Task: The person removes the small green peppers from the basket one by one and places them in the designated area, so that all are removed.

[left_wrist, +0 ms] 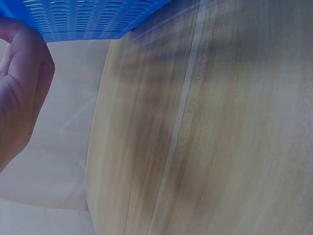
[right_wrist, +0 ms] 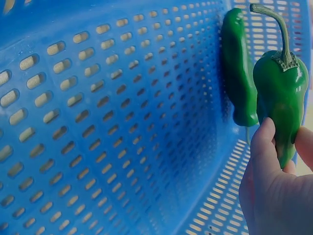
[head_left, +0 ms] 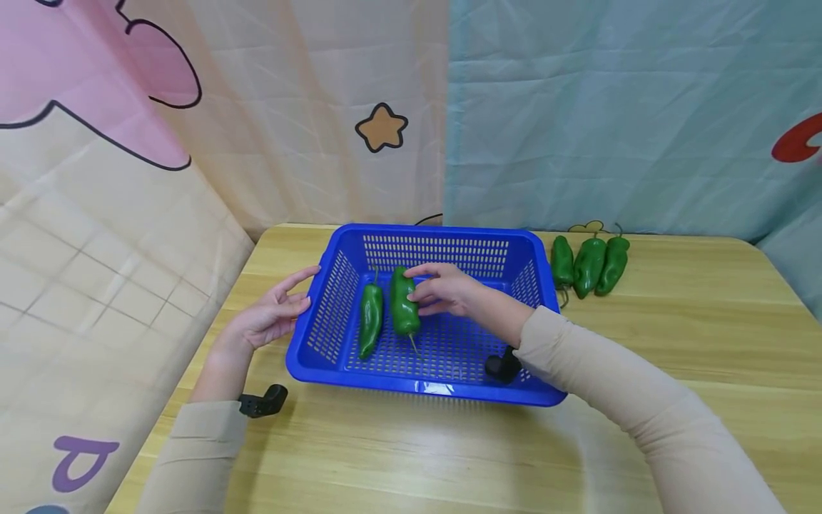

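A blue plastic basket (head_left: 437, 389) with slotted walls stands on the table. Its left rim is gripped by my left hand (head_left: 272, 314), which also shows at the basket's edge in the left wrist view. My right hand (head_left: 446, 289) reaches into the basket and pinches a green pepper (head_left: 403, 307) between thumb and fingers. In the right wrist view that pepper (right_wrist: 279, 90) points its curved stem upward, the fingers around its narrow end. Another green pepper (head_left: 370, 321) lies to the left of it, along the basket floor.
Several green peppers (head_left: 589, 268) lie on the wooden table (head_left: 693, 343) just right of the basket, near the back edge. Printed curtains (head_left: 578, 114) hang behind and at the left. A black wrist camera (head_left: 504, 365) on the right arm overlaps the basket's front right corner.
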A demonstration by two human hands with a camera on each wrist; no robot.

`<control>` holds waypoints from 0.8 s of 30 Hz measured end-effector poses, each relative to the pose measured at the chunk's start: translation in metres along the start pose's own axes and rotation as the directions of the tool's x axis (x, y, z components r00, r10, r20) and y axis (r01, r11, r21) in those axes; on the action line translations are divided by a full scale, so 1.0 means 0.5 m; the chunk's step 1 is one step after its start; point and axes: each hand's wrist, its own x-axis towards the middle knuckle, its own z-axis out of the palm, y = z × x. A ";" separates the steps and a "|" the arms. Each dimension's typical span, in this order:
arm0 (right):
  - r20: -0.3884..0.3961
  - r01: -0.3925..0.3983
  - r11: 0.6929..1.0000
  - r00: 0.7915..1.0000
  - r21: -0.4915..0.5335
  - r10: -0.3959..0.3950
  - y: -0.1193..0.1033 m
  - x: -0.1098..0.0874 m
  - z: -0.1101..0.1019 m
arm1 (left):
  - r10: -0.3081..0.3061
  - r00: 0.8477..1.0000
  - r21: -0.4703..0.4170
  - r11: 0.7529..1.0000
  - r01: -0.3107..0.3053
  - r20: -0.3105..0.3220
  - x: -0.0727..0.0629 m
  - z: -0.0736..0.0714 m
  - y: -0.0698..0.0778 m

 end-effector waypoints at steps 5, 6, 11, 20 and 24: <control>0.010 0.018 0.999 1.000 0.031 -0.018 -0.012 -0.017 -0.011 | 0.004 1.000 0.009 1.000 -0.005 0.009 0.001 -0.002 -0.001; 0.014 0.020 0.999 1.000 0.036 -0.021 -0.013 -0.021 -0.013 | 0.004 1.000 0.011 1.000 -0.004 0.011 0.001 -0.002 -0.001; 0.026 0.039 0.998 0.999 0.047 -0.040 -0.021 -0.040 -0.023 | 0.004 1.000 0.012 1.000 -0.004 0.020 0.001 -0.003 -0.002; 0.048 0.084 0.993 0.995 0.083 -0.088 -0.034 -0.069 -0.048 | -0.002 1.000 -0.012 1.000 0.003 0.017 0.002 -0.002 -0.002; 0.059 0.095 0.990 0.993 0.102 -0.102 -0.043 -0.083 -0.066 | -0.005 1.000 -0.022 1.000 0.005 0.014 0.001 -0.003 -0.002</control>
